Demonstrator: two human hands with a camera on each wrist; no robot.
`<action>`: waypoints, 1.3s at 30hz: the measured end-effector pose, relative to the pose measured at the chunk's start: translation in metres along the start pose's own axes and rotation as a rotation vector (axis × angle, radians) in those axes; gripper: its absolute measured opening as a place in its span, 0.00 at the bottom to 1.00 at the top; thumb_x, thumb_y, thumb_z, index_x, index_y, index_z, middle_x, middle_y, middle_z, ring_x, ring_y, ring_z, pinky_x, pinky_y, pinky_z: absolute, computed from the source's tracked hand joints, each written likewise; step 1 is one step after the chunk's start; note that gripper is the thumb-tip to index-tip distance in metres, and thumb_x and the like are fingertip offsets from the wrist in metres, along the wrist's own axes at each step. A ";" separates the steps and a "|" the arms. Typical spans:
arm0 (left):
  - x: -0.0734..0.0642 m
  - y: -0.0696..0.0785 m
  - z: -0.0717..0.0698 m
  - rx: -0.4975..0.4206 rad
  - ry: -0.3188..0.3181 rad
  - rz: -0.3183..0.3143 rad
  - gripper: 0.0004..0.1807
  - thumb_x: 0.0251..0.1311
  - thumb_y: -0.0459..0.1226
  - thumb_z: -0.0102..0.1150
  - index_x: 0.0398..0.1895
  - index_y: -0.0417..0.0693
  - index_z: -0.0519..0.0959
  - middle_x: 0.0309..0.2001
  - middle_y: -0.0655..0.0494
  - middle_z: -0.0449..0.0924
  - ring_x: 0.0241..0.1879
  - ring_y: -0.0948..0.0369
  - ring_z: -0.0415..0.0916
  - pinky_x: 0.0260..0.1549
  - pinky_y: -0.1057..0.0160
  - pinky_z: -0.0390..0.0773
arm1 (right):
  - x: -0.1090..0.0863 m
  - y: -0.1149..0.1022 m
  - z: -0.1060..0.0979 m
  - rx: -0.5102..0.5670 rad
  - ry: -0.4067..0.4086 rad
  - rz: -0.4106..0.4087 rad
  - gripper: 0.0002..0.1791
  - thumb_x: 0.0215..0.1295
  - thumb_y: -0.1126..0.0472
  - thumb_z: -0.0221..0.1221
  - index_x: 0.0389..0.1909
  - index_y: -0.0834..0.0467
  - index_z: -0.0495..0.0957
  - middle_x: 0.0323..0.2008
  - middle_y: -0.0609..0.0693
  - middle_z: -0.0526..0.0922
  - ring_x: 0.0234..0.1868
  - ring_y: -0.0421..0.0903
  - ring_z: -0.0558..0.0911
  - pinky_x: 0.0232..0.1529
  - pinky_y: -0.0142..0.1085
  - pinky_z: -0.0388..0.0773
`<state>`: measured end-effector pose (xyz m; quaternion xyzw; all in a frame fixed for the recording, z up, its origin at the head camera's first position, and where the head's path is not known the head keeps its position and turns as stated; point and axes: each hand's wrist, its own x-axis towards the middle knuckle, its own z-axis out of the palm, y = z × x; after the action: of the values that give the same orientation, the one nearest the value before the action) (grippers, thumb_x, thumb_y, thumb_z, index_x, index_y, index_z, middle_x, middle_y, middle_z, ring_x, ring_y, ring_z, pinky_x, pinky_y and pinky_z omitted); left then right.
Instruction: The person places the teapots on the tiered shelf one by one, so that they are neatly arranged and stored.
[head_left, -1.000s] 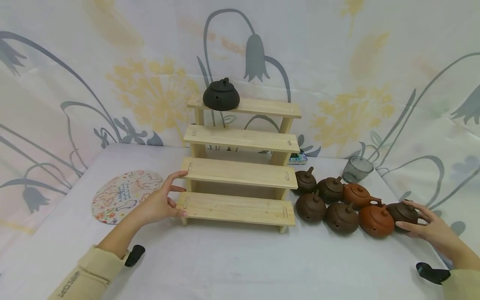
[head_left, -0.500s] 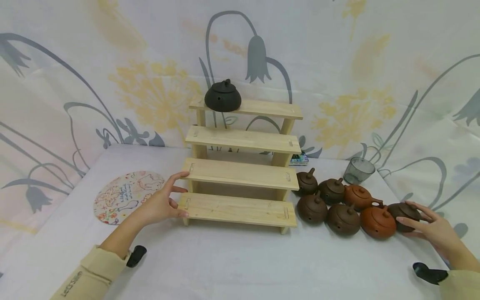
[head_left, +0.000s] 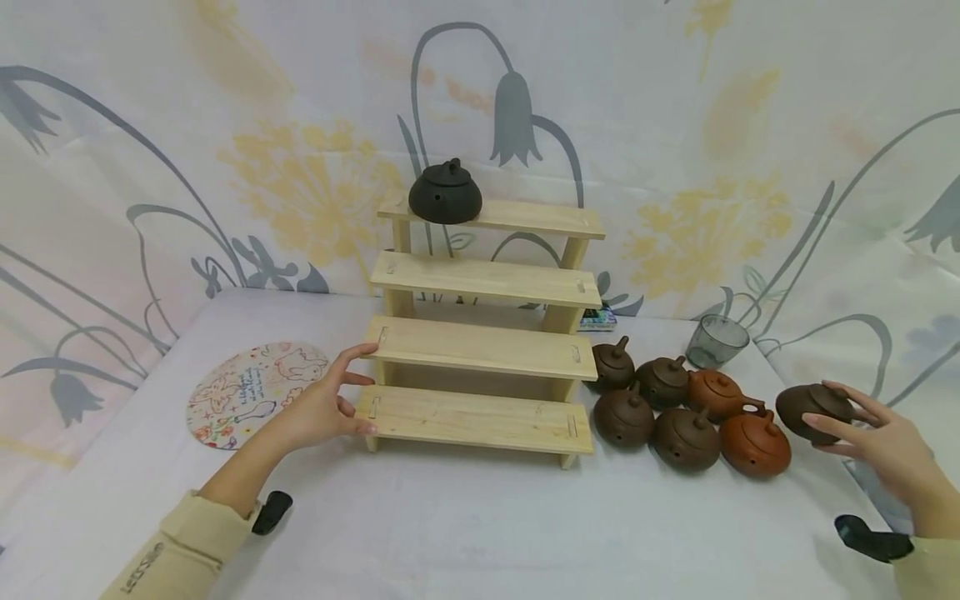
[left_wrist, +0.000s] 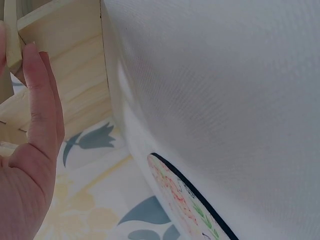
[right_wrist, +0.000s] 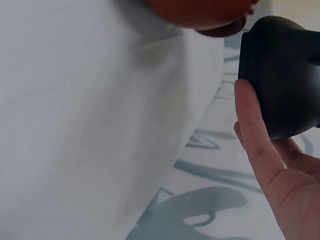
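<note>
Brown teapot (head_left: pixel 808 410) | right hand (head_left: pixel 888 443) pinching it | left hand (head_left: pixel 321 411) (straight-fingered) touching stand (head_left: pixel 480 343) | low swing risking knocking orange teapot (head_left: pixel 756 447)

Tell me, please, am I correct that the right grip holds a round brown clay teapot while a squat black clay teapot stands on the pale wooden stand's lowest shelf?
Not quite: the head view shows the black teapot on the top shelf of the stand, not the lowest; the right grip holds the brown teapot.

A staged-looking corner, room type unclear: floral cloth (head_left: pixel 630 100) behind a white surface (head_left: pixel 480 525) with a rack (head_left: pixel 480 343) and teapots (head_left: pixel 686 440)
</note>
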<state>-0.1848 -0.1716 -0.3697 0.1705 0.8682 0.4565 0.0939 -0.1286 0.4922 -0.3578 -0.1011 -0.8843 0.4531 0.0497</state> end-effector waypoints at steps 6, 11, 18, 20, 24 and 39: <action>0.000 -0.002 0.000 -0.005 -0.001 -0.003 0.58 0.39 0.28 0.74 0.70 0.61 0.47 0.56 0.33 0.67 0.23 0.58 0.73 0.24 0.58 0.73 | 0.004 -0.013 0.003 -0.017 -0.011 -0.017 0.41 0.64 0.57 0.59 0.72 0.44 0.47 0.59 0.80 0.45 0.30 0.22 0.72 0.31 0.33 0.79; 0.000 -0.003 0.001 -0.001 -0.002 -0.004 0.58 0.39 0.29 0.74 0.70 0.62 0.47 0.56 0.34 0.68 0.24 0.58 0.74 0.24 0.58 0.73 | 0.006 -0.029 0.007 -0.018 -0.035 -0.052 0.40 0.64 0.58 0.58 0.72 0.42 0.49 0.58 0.78 0.46 0.30 0.27 0.77 0.30 0.29 0.77; -0.001 -0.002 0.000 -0.004 0.003 -0.005 0.57 0.39 0.29 0.74 0.70 0.62 0.47 0.56 0.34 0.68 0.24 0.58 0.74 0.24 0.58 0.73 | 0.009 -0.054 0.018 -0.047 -0.091 -0.044 0.41 0.64 0.53 0.58 0.72 0.40 0.46 0.62 0.81 0.42 0.29 0.29 0.78 0.51 0.43 0.72; -0.001 -0.002 -0.001 -0.003 0.000 0.000 0.57 0.40 0.28 0.74 0.70 0.62 0.47 0.56 0.33 0.68 0.24 0.58 0.74 0.24 0.58 0.73 | 0.010 -0.061 0.019 -0.058 -0.113 -0.027 0.41 0.64 0.51 0.57 0.72 0.39 0.45 0.63 0.80 0.41 0.29 0.29 0.78 0.55 0.61 0.58; -0.001 -0.002 -0.001 -0.005 -0.002 -0.001 0.57 0.40 0.28 0.73 0.70 0.61 0.47 0.56 0.33 0.67 0.24 0.57 0.74 0.24 0.58 0.73 | 0.014 -0.075 0.022 -0.090 -0.146 -0.041 0.40 0.65 0.50 0.57 0.72 0.38 0.46 0.64 0.77 0.43 0.32 0.27 0.77 0.55 0.61 0.57; 0.000 -0.004 -0.001 -0.012 -0.003 -0.003 0.57 0.40 0.29 0.73 0.70 0.63 0.48 0.57 0.34 0.67 0.23 0.57 0.73 0.24 0.58 0.73 | 0.027 -0.119 0.047 0.009 -0.189 -0.148 0.35 0.65 0.57 0.58 0.71 0.43 0.55 0.69 0.62 0.46 0.34 0.38 0.82 0.37 0.21 0.71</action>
<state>-0.1854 -0.1742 -0.3726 0.1694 0.8654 0.4614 0.0969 -0.1790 0.3936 -0.2889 0.0080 -0.8881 0.4597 0.0002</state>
